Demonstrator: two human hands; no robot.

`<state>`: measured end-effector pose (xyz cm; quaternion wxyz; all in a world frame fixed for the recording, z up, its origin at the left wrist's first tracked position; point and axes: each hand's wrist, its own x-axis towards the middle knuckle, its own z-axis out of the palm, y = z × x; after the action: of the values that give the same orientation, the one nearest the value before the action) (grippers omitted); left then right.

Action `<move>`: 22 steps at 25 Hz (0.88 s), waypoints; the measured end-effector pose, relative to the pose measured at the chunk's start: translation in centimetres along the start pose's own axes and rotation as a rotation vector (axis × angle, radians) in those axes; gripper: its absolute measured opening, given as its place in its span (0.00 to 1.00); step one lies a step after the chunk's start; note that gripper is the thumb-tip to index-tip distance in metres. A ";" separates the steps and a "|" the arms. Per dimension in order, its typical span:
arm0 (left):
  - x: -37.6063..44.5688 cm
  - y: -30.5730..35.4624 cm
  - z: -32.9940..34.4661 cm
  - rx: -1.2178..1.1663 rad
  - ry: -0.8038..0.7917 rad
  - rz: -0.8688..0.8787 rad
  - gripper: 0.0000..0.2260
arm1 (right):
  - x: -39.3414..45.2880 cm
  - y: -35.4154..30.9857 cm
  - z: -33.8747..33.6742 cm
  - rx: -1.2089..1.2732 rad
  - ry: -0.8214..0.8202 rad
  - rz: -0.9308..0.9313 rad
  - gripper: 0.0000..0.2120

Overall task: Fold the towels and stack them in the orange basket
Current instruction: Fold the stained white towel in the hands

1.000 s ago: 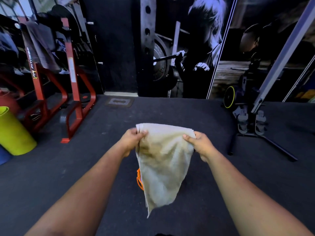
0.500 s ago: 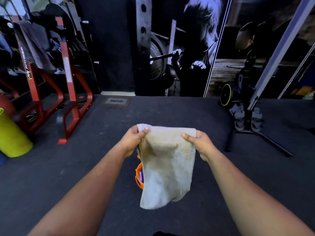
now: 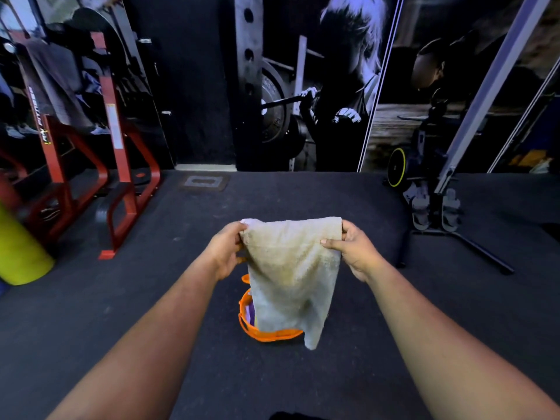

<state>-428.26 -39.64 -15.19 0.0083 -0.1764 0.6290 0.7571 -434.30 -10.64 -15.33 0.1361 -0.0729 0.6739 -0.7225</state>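
The towel (image 3: pixel 292 268) is pinched at its top corners by the left hand (image 3: pixel 225 248) and right hand (image 3: pixel 353 250), hung at 12 o'clock over the orange basket (image 3: pixel 266 331) for folding.

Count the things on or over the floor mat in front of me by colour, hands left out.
Beige: 1, the towel held up by the left hand and right hand.
Orange: 1, the basket on the floor under it.
Purple: 1, cloth showing inside the basket; I cannot tell what it is.
Yellow: 1, the bin at far left.
Total: 4
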 end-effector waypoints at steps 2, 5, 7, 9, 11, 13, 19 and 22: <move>0.2 -0.6 -0.5 0.189 -0.105 0.114 0.22 | 0.0 -0.2 -0.3 0.048 -0.003 -0.006 0.23; 0.8 -0.8 -0.9 0.484 0.033 0.233 0.33 | 0.1 -0.6 -0.8 -0.218 0.073 0.015 0.23; 0.7 -0.1 -0.5 0.583 0.215 0.242 0.38 | 0.7 -0.7 -0.9 -0.500 0.220 0.016 0.22; 0.3 0.8 0.1 0.743 0.255 0.249 0.33 | 1.3 -0.7 -0.6 -0.628 0.316 -0.002 0.23; 0.4 1.0 0.5 0.844 0.236 0.262 0.22 | 1.8 -0.5 -0.5 -0.578 0.296 -0.002 0.20; 0.9 1.0 0.2 0.698 0.162 0.235 0.13 | 1.8 -0.3 -0.8 -0.454 0.178 0.023 0.20; 0.6 1.8 -0.4 1.002 0.082 0.306 0.21 | 1.8 -0.3 -0.6 -0.818 0.076 -0.037 0.26; 0.6 1.8 -0.4 1.161 0.111 0.334 0.14 | 2.2 -0.1 -0.3 -0.910 0.122 -0.050 0.25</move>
<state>-429.17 -40.55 -13.68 -0.0484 -0.0813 0.9579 0.2710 -436.50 -10.94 -15.43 0.0331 -0.0988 0.9275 -0.3589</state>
